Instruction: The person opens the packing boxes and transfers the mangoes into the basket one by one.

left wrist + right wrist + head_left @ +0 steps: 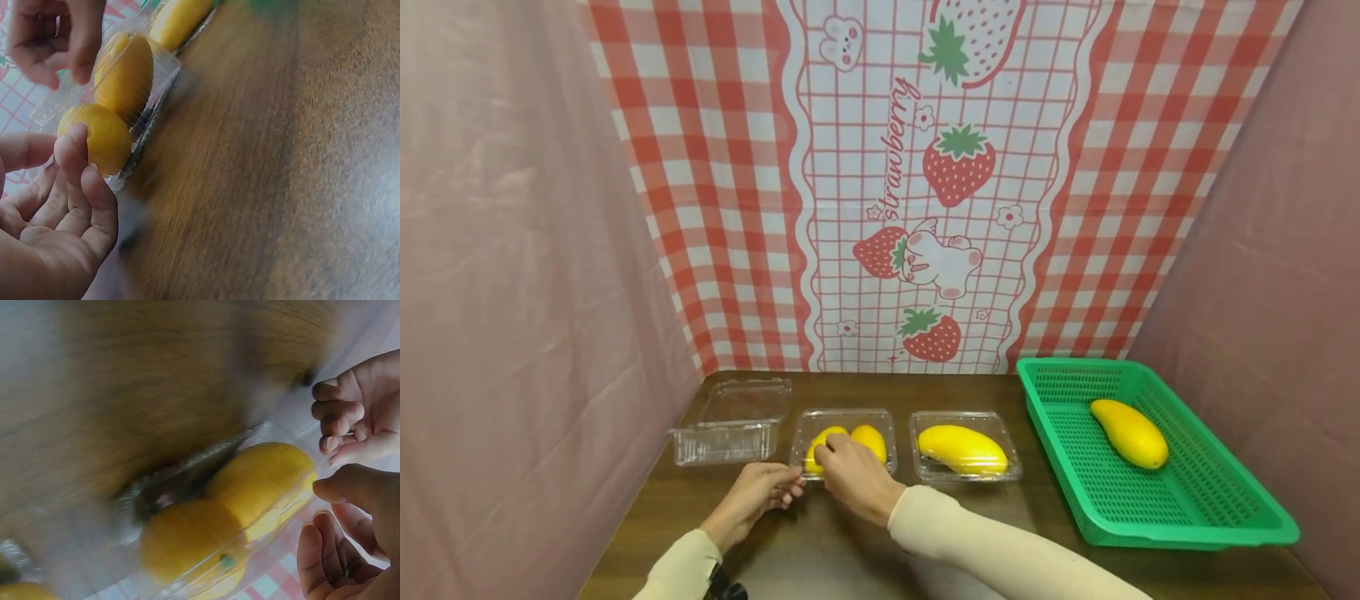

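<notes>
A clear plastic fruit box [891, 457] with two yellow mangoes [868, 439] in it sits in the middle of the table; its clear lid lies over the fruit. At its near left corner my left hand [758, 497] pinches the rim between thumb and finger, the other fingers curled. Just above the lid hovers my right hand [859, 479], fingers loosely bent with a gap to the thumb and nothing held. In the left wrist view the right hand [59, 37] hangs over the box, apart from the mangoes [124, 78].
To the right stands another clear box [1015, 467] holding one mango [962, 448]. An open clear box [722, 443] with its lid raised is at the left. A green basket [1195, 533] with one mango [1131, 433] occupies the right side. A checked cloth [730, 208] hangs behind.
</notes>
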